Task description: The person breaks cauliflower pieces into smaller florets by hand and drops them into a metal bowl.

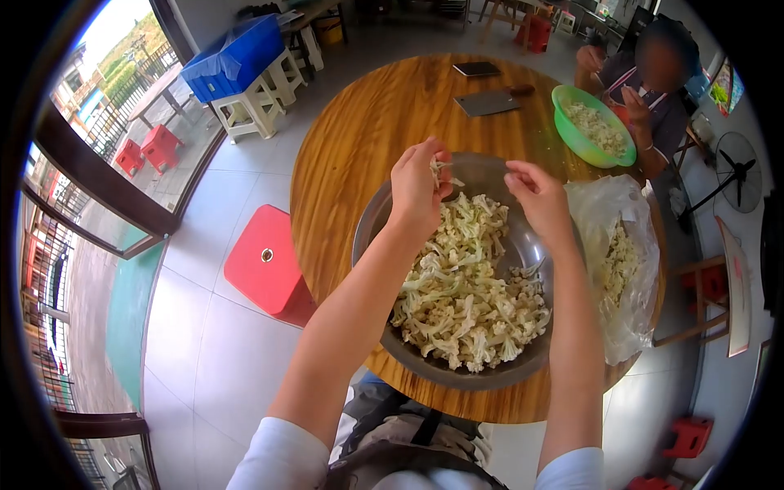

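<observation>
Over the left rim of a wide metal bowl (371, 224), my left hand (416, 186) is closed around a piece of cauliflower (443, 173), whose pale stems stick out past the fingers. My right hand (536, 194) hovers above the bowl's right side, thumb and fingers pinched together; whatever is between them is too small to make out. Below both hands, a heap of broken cauliflower florets (474, 302) fills much of the bowl. To the right of my right arm lies a clear plastic bag (641, 269) with more cauliflower on it.
The bowl stands on a round wooden table (335, 180). A cleaver (486, 102) and a dark phone (476, 69) lie at the back. Another person (661, 82) sits behind a green basin (600, 151) of cauliflower. A red stool (265, 257) stands at left.
</observation>
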Demonstrator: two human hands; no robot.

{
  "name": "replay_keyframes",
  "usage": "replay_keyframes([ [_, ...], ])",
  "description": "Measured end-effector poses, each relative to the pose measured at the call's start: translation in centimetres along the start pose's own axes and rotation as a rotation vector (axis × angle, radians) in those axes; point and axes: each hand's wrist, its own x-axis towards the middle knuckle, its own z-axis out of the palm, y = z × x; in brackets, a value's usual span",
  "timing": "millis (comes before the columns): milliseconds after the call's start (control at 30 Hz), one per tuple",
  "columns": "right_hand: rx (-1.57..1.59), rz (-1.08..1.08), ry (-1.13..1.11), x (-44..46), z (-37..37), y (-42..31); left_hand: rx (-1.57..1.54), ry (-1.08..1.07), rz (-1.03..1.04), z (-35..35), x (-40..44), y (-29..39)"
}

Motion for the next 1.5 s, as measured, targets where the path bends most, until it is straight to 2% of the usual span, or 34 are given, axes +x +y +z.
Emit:
replay_keyframes([
  [267,-0.108,-0.009,-0.057,-0.2,0.7,-0.2,-0.016,-0.019,-0.042,0.2,0.0,0.3],
  [400,-0.051,0.006,-0.046,-0.5,0.6,-1.6,0.002,-0.088,-0.042,0.0,-0.1,0.3],
  [433,0.107,0.009,-0.094,-0.2,0.7,-0.7,0.118,-0.058,-0.087,0.3,-0.1,0.1],
  [467,0.326,0.142,-0.130,-0.3,0.8,-1.2,0.139,-0.178,-0.105,0.4,-0.4,0.1],
  [533,0.757,0.432,-0.230,-0.8,1.4,-2.2,0.463,-0.357,-0.014,0.7,-1.1,-0.2],
  [567,0.817,0.523,-0.316,-0.9,1.8,-2.0,0.545,-0.421,-0.047,1.2,-1.8,-0.1],
  [600,0.875,0.618,-0.398,-1.0,2.3,-1.3,0.862,-0.425,-0.115,1.5,-2.4,0.3],
  [633,0.931,0.715,-0.472,-1.1,2.4,-1.1,1.162,-0.494,0.238,0.5,-1.2,-1.9],
  [667,0.964,0.692,-0.488,-1.3,2.4,-1.3,1.446,-0.554,0.609,-0.5,-0.2,-4.3],
  [767,0.997,0.672,-0.500,-1.2,2.5,-2.7,1.526,-0.552,0.698,-0.5,-2.4,-3.0],
  [867,1.003,0.627,-0.605,-0.7,2.0,-1.8,1.525,-0.537,0.497,1.5,-5.3,1.7],
  [967,0.728,0.584,-0.494,-1.5,2.1,-2.1,1.425,-0.538,0.640,1.0,-7.3,5.0],
  [1000,0.657,0.532,-0.523,-1.5,2.0,-2.3,1.395,-0.549,0.696,0.7,-8.0,6.4],
  [1033,0.588,0.475,-0.546,-1.3,1.8,-2.6,1.156,-0.499,0.704,-0.1,-9.1,7.4],
  [1067,0.523,0.422,-0.562,-1.2,1.9,-2.7,1.205,-0.420,1.221,-2.6,-8.4,7.8],
  [1133,0.263,0.213,-0.490,-2.0,1.6,-4.5,0.861,0.138,1.124,-9.5,-10.9,6.0],
  [1167,0.278,0.166,-0.470,-2.4,1.5,-5.2,0.625,0.353,1.071,-13.0,-12.2,5.0],
  [1200,0.273,0.126,-0.489,-2.7,1.1,-5.5,0.789,0.483,1.007,-15.9,-13.4,4.5],
  [1233,0.287,0.140,-0.502,-3.0,0.5,-6.7,0.849,0.441,0.950,-19.6,-14.1,3.1],
  [1333,0.363,0.163,-0.525,-3.2,0.7,-6.8,0.940,0.513,0.330,-33.0,-15.9,-4.9],
  [1400,0.368,0.210,-0.528,-2.7,1.0,-6.7,1.039,0.458,-0.113,-35.2,-15.6,-9.7],
  [1500,0.315,0.259,-0.485,-2.1,1.3,-6.7,1.060,0.273,-0.477,-36.3,-12.2,-16.8],
])
